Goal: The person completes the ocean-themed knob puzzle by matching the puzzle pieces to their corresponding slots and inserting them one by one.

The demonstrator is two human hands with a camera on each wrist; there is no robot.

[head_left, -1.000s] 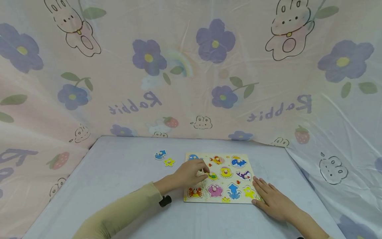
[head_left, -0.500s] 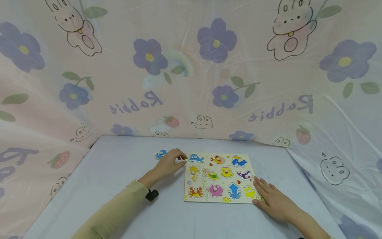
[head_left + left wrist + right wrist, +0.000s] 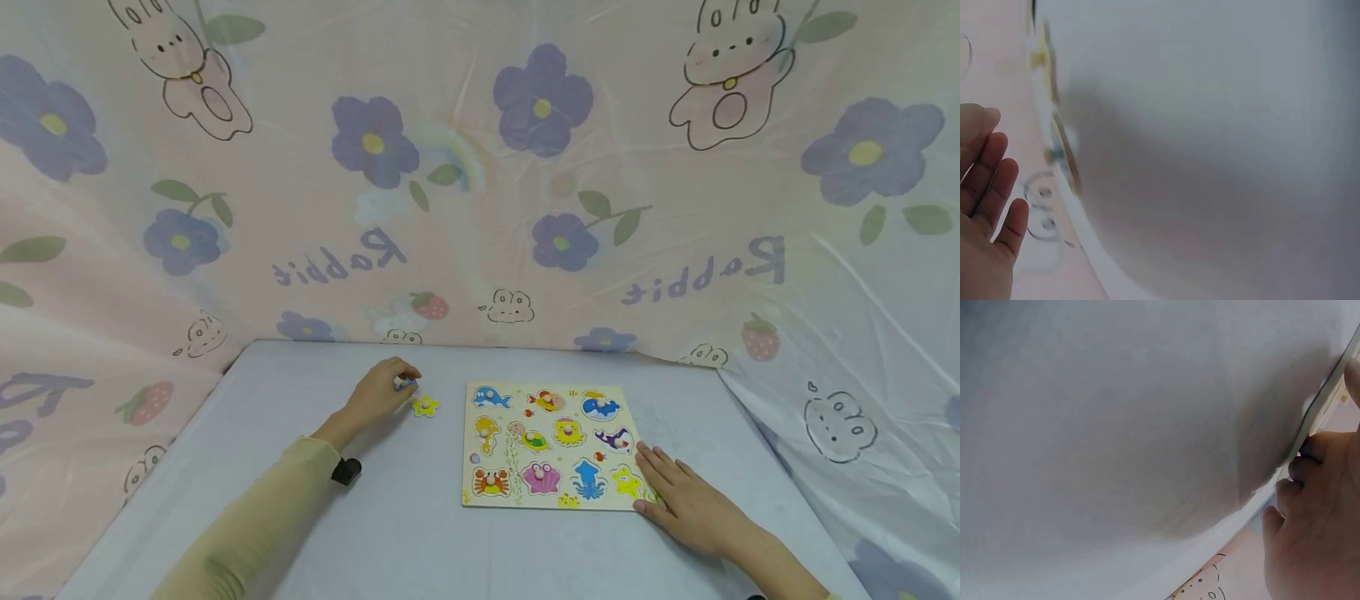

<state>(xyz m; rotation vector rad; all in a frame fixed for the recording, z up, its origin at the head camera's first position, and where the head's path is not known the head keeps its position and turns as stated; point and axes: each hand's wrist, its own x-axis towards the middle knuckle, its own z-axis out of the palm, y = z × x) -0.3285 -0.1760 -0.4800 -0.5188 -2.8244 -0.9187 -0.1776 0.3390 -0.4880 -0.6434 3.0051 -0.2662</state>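
Observation:
My left hand [image 3: 381, 392] hovers over a blue squid puzzle piece [image 3: 406, 384] and partly hides it. In the left wrist view, the fingers are loosely bent and apart from the squid piece's knob [image 3: 1054, 155]. Beside it lies a yellow star puzzle piece [image 3: 426, 406]. To the right is a wooden peg puzzle board [image 3: 555, 500] with sea-animal pictures, among them a crab, a shell, a turtle and whales. Spread flat, my right hand [image 3: 690, 507] rests at the board's lower right edge, its fingertips touching it.
A pale cloth covers the table [image 3: 300, 433]. Behind and around it hangs a curtain [image 3: 465, 250] printed with rabbits and flowers. A black band part [image 3: 347, 472] shows at the left wrist.
My left hand has moved left from above the board's turtle, past the star piece, to the blue squid piece. The right hand has stayed at the board's edge.

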